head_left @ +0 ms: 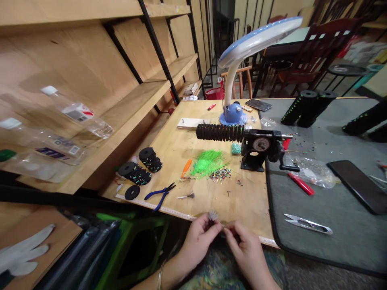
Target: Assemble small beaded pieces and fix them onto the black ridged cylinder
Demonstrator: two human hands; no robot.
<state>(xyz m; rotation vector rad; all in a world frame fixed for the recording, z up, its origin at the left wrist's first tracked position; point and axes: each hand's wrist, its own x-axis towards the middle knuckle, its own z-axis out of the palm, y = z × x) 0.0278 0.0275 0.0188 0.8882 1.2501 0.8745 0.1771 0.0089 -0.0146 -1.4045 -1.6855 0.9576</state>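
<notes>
At the table's near edge my left hand [199, 237] pinches a small grey tufted bundle [213, 216], whose bristly head sticks up past the fingers. Close beside it, my right hand [246, 247] is closed, thumb against fingertips, on something thin and too small to make out. A similar small bundle with a pale stem [188, 196] lies on the wood ahead. Blue-handled pliers [160, 195] rest to its left. Beyond are an orange-handled tool [185, 169], a heap of bright green strands [210, 162] and a pile of multicoloured beads [220, 174].
A hand-cranked winder [256, 147] carries a row of black foam discs [220, 131]. Behind it stands a blue-and-white lamp [232, 114]. Stacked black spools [134, 173] sit at left. Thread snips [308, 224], a red tool [300, 184] and a phone [359, 185] lie on the grey mat [305, 201].
</notes>
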